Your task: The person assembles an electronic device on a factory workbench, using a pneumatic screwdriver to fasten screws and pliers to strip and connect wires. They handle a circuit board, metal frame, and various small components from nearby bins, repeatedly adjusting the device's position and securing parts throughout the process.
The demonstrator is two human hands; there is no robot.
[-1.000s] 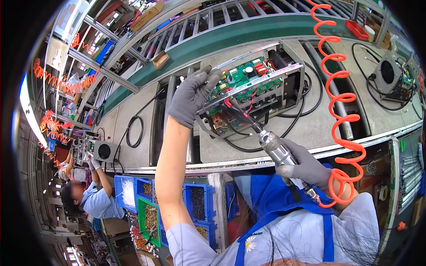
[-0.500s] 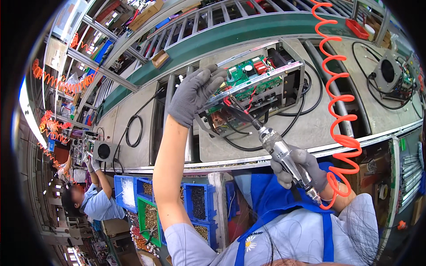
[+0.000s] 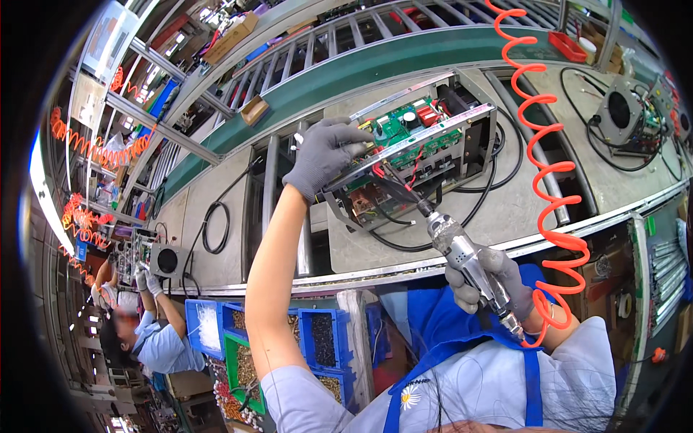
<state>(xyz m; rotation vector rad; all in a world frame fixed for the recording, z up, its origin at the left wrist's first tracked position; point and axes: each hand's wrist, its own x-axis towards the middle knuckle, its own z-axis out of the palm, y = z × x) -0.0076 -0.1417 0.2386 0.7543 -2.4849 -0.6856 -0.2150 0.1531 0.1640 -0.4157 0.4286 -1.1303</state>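
Observation:
My right hand (image 3: 491,281), in a grey glove, is wrapped round a silver air screwdriver (image 3: 462,249). An orange coiled hose (image 3: 559,238) joins its rear end. The tool's tip points up and left at the near side of an open metal chassis (image 3: 476,144), which holds a green circuit board (image 3: 404,123). My left hand (image 3: 328,155), also gloved in grey, is at the chassis's left end. Its fingers are bent together beside the front rail; what they pinch, if anything, is hidden. Red wires (image 3: 415,169) hang near the tool's tip.
Blue bins (image 3: 323,332) and a green bin (image 3: 234,361) of small fasteners stand below the bench edge. A black cable (image 3: 480,206) loops around the chassis. Another unit with a fan (image 3: 617,112) sits at right. A co-worker (image 3: 162,339) handles a unit at far left.
My left hand has turned over and lowered, its raised fingers now bent in toward the chassis. The screwdriver stays in my right hand, shifted slightly. The view has moved a little.

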